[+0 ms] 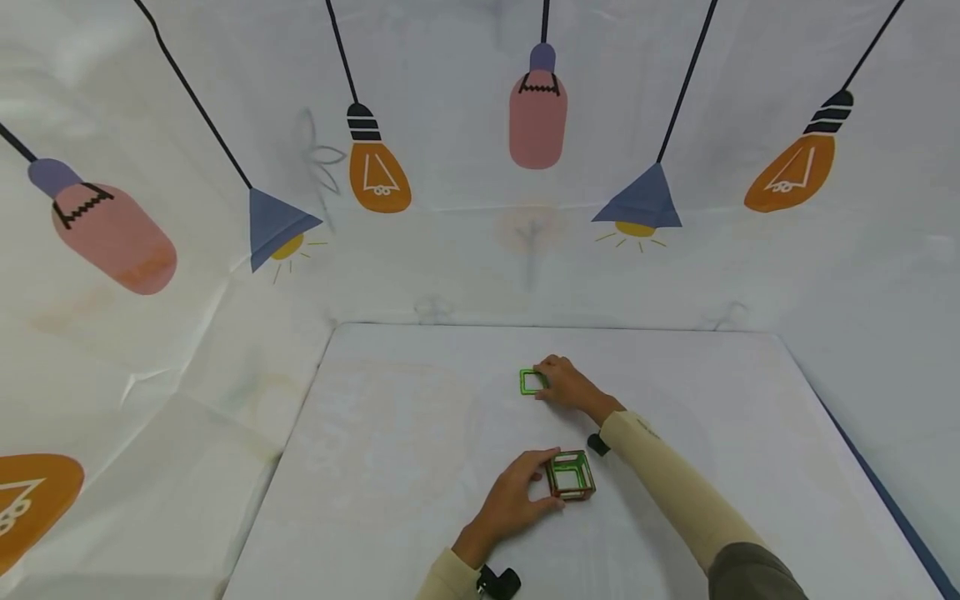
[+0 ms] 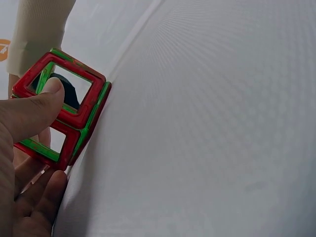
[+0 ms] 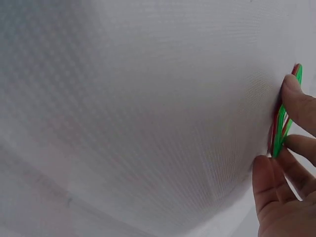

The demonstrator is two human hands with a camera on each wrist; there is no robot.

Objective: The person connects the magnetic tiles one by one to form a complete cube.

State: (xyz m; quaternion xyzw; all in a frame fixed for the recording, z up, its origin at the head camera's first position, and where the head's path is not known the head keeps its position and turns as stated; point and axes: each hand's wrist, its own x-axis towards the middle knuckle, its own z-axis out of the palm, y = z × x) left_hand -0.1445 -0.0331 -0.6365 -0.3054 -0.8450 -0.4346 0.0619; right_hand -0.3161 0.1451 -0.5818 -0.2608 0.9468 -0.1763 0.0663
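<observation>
My left hand (image 1: pixel 513 497) grips a hollow cube (image 1: pixel 570 468) of red and green square magnetic tiles, which sits on the white tabletop. In the left wrist view the thumb lies across one open face of the cube (image 2: pixel 94 104), and the other fingers curl beneath and behind it. Farther back, my right hand (image 1: pixel 566 385) pinches the right side of a green square magnetic tile (image 1: pixel 523 382). Seen edge-on in the right wrist view, this tile (image 3: pixel 278 123) shows red along one side, low over the white surface, between the thumb and fingers.
The white tabletop (image 1: pixel 375 467) spreads around both hands. A white sheet printed with hanging lamps and bulbs (image 1: pixel 465 267) rises behind the table's back edge and along its left side. A dark blue strip (image 1: pixel 885 492) runs by the right edge.
</observation>
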